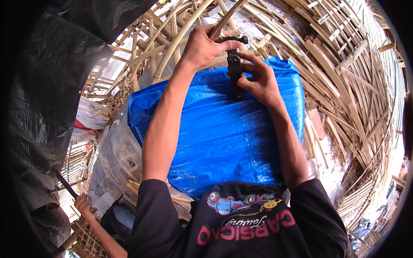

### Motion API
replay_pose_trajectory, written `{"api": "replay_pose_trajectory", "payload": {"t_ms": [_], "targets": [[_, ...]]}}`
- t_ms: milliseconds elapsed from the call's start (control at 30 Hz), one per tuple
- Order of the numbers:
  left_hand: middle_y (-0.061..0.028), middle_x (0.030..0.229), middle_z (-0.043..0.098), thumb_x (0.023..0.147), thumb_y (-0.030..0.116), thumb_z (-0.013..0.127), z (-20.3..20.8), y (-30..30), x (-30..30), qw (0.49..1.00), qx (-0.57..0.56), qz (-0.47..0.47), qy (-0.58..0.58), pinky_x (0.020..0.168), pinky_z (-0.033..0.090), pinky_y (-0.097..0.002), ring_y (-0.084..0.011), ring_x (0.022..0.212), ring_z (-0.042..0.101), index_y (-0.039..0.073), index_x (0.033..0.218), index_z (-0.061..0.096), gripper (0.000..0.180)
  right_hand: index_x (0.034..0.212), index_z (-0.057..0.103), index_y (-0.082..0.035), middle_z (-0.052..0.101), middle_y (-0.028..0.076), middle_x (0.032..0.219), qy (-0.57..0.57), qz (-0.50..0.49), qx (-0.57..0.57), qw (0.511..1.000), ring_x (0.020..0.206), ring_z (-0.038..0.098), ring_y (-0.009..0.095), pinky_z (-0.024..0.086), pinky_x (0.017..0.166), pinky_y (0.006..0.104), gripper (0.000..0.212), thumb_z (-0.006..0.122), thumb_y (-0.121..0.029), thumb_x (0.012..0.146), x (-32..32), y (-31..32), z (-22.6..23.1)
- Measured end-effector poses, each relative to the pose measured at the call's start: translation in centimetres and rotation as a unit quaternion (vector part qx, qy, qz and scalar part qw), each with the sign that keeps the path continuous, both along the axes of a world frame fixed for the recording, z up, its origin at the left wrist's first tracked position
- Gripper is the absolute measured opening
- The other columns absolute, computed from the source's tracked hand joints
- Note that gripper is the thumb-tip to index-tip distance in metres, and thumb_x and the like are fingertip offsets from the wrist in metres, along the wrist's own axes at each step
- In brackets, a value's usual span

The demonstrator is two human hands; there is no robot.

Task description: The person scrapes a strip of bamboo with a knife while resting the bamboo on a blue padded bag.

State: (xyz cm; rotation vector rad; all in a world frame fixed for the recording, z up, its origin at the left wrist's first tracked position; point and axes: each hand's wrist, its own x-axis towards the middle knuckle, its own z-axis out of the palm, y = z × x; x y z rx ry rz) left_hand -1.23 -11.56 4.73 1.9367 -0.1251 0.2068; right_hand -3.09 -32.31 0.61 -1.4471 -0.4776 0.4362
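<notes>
At the far left of the frame, you have a dark plastic sheet (56,64); below it, at lower left, another person's hand (82,205) grips a long blade (64,182). Bamboo lattice (144,60) stands at upper left. At upper centre, your left hand (202,49) looks closed around a brown stick (226,20), its thumb against the curved top of the black tool (235,77). That tool stands nearly upright in the picture, over the far edge of the blue sheeting (228,133). Just right of it, your right hand (260,79) has its fingers narrowed on the tool's shaft. Split bamboo strips (352,90) fill the right side. With 2 hands so close, a slip of your light right-hand hold could pinch your left thumb or drop the tool.
</notes>
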Motion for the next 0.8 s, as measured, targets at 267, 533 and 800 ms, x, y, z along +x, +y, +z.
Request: {"api": "replay_pose_trajectory", "payload": {"t_ms": [267, 533, 800], "targets": [[0.004, 0.074, 0.063, 0.078, 0.019, 0.091, -0.7, 0.3, 0.0, 1.0, -0.01, 0.004, 0.002, 0.065, 0.045, -0.0242, -0.0036, 0.072, 0.053, 0.005, 0.079, 0.068, 0.027, 0.143, 0.051, 0.0, 0.075, 0.014, 0.111, -0.027, -0.005, -0.019, 0.999, 0.101, 0.069, 0.015, 0.055, 0.089, 0.0302, 0.058, 0.061, 0.007, 0.086, -0.1, 0.0, -0.1], [0.0088, 0.061, 0.049, 0.072, 0.029, 0.094, -1.5, 0.4, 0.2, 0.999, 0.001, 0.03, -0.031, 0.053, 0.036, -0.0267, -0.0039, 0.06, 0.043, 0.003, 0.076, 0.07, 0.036, 0.139, 0.055, -0.001, 0.076, 0.013, 0.107, -0.028, -0.023, -0.019, 0.999, 0.098, 0.07, 0.014, 0.056, 0.086, 0.0301, 0.053, 0.059, 0.006, 0.087, 0.1, -0.2, -1.1], [0.0087, 0.059, 0.05, 0.072, 0.028, 0.095, -1.8, 0.2, 0.3, 0.997, 0.017, 0.061, -0.032, 0.051, 0.035, -0.0266, -0.0036, 0.057, 0.042, 0.004, 0.073, 0.068, 0.036, 0.124, 0.064, 0.002, 0.076, 0.015, 0.098, -0.042, -0.09, -0.089, 0.991, 0.093, 0.073, 0.017, 0.058, 0.081, 0.0308, 0.037, 0.066, 0.0, 0.087, -0.1, -0.6, -0.5]]}}
